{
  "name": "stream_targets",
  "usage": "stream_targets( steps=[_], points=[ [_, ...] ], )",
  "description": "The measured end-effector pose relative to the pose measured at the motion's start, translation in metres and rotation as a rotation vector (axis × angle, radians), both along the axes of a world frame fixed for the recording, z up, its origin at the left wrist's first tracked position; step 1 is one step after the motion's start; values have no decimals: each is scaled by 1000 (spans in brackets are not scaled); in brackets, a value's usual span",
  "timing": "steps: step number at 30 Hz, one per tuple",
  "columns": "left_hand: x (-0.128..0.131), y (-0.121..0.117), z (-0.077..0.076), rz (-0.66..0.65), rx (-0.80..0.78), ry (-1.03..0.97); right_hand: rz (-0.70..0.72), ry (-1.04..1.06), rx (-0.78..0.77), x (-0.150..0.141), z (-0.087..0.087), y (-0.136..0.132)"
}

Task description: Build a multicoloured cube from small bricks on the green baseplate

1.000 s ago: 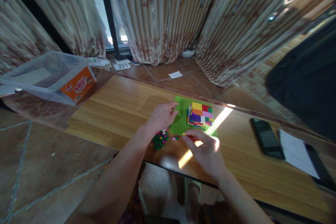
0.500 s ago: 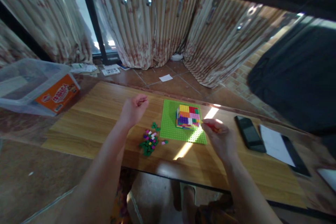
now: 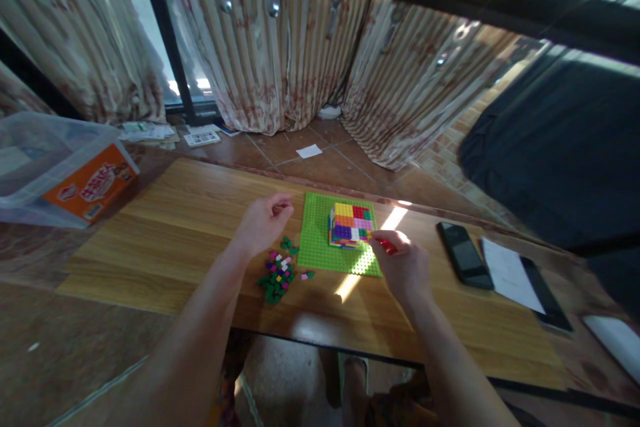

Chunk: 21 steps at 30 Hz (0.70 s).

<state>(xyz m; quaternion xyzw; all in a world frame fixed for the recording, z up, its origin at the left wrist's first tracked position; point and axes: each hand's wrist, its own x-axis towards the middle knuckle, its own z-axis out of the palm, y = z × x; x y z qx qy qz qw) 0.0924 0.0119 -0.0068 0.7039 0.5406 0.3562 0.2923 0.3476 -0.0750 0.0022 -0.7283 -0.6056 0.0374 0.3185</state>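
A block of colourful toy bricks (image 3: 345, 217) stands on the green baseplate (image 3: 315, 240), its top showing yellow, red, orange, pink, purple and white patches. At its right side is my right hand (image 3: 403, 263), closed, with red toy bricks (image 3: 389, 247) showing inside the curled fingers. A small yellow bit lies at the fingertips, by the block's corner; whether it is gripped or attached is unclear. My left hand (image 3: 265, 221) hovers left of the baseplate, fingers curled toward the thumb, with nothing visible in them. Below it lies a pile of small green, white, pink and purple pieces (image 3: 277, 277).
Right of my right hand, a black phone (image 3: 465, 255) lies on the wooden table (image 3: 165, 233), beside a white paper sheet (image 3: 510, 273) over a dark flat object. A clear plastic bin (image 3: 65, 167) with an orange label stands at the far left. Curtains hang behind.
The view has shifted slightly, moving the scene left. My left hand has come closer to the baseplate. My right hand stays beside the brick block, its fingertips a little nearer the corner.
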Motion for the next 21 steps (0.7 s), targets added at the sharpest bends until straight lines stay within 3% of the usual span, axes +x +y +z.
stream_targets(
  steps=[21],
  points=[
    [1,-2,0,-2,6,66,0,177,-5,7,-5,5]
  ],
)
